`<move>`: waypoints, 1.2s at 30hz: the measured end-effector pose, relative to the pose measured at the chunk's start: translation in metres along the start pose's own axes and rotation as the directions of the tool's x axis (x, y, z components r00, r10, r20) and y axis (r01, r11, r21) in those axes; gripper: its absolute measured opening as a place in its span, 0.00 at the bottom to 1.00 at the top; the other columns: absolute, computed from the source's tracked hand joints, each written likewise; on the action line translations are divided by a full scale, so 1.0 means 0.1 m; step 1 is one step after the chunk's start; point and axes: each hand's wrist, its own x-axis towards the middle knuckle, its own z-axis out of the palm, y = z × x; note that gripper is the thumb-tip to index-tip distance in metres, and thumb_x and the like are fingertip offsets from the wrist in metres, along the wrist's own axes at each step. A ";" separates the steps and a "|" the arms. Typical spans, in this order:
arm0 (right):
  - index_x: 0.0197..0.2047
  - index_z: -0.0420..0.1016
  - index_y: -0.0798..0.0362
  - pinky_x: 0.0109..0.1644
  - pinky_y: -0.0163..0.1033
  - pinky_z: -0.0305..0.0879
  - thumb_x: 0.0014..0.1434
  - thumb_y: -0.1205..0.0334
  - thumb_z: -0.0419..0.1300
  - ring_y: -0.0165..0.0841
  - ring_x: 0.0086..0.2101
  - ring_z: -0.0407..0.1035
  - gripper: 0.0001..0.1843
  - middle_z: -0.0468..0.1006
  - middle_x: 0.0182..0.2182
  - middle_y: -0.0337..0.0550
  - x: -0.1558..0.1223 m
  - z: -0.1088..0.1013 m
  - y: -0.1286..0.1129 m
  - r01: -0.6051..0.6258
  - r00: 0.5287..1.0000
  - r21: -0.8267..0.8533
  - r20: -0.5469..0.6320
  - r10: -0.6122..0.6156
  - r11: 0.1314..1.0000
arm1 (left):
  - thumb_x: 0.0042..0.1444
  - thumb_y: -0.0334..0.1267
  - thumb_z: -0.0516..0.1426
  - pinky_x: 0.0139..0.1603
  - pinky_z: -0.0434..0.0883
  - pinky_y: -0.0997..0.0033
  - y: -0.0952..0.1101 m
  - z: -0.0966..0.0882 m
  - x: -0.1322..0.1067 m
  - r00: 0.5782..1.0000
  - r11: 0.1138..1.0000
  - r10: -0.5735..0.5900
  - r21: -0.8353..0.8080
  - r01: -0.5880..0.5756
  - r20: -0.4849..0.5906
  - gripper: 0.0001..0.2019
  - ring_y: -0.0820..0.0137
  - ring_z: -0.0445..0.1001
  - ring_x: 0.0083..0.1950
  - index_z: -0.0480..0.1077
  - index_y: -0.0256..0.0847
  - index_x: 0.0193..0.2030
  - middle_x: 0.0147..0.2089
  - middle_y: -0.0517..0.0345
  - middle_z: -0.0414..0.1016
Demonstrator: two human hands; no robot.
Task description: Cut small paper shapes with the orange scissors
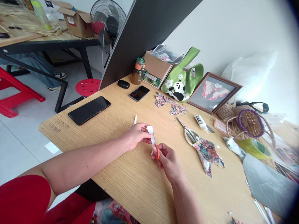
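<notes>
Your left hand [136, 135] pinches a white paper strip [152, 137] just above the wooden table [130, 186], its long axis running away from you. Your right hand [168, 160] grips orange scissors [157, 152] at the strip's near end. A white wall [233, 31] stands beyond.

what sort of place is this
Probably a craft workroom: scissors, a glue tube and floral fabric scraps lie on the table by woven baskets; the left hand holds a paper strip, the right hand orange snips.

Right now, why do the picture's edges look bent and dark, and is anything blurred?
Head view: wide lens bows the table, right corners darken; soft light, faint shadows; left hand holding paper strip and right hand holding orange tool look sharp.
</notes>
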 end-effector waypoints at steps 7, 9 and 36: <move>0.28 0.67 0.54 0.16 0.29 0.48 0.50 0.40 0.69 0.20 0.15 0.53 0.26 0.75 0.21 0.38 0.00 0.00 -0.01 -0.006 1.000 0.002 -0.006 0.006 1.000 | 0.49 0.16 0.58 0.27 0.72 0.74 -0.02 -0.03 0.01 0.999 1.000 0.012 0.000 -0.012 0.038 0.12 0.72 0.73 0.25 0.69 0.31 0.39 0.30 0.56 0.73; 0.28 0.67 0.54 0.16 0.29 0.48 0.50 0.39 0.69 0.20 0.15 0.52 0.26 0.75 0.21 0.38 0.00 0.00 0.00 -0.005 1.000 0.003 -0.005 0.005 1.000 | 0.50 0.17 0.58 0.27 0.72 0.74 -0.02 -0.04 0.02 0.999 1.000 0.016 0.001 -0.016 0.037 0.12 0.72 0.73 0.26 0.69 0.31 0.40 0.31 0.55 0.73; 0.27 0.68 0.53 0.17 0.30 0.50 0.49 0.39 0.69 0.22 0.16 0.54 0.26 0.75 0.21 0.38 -0.01 0.02 -0.04 -0.008 1.000 0.012 0.005 0.007 1.000 | 0.51 0.14 0.57 0.28 0.72 0.76 0.01 0.00 -0.01 1.000 1.000 -0.018 0.025 0.019 -0.016 0.14 0.73 0.73 0.25 0.69 0.30 0.43 0.27 0.58 0.72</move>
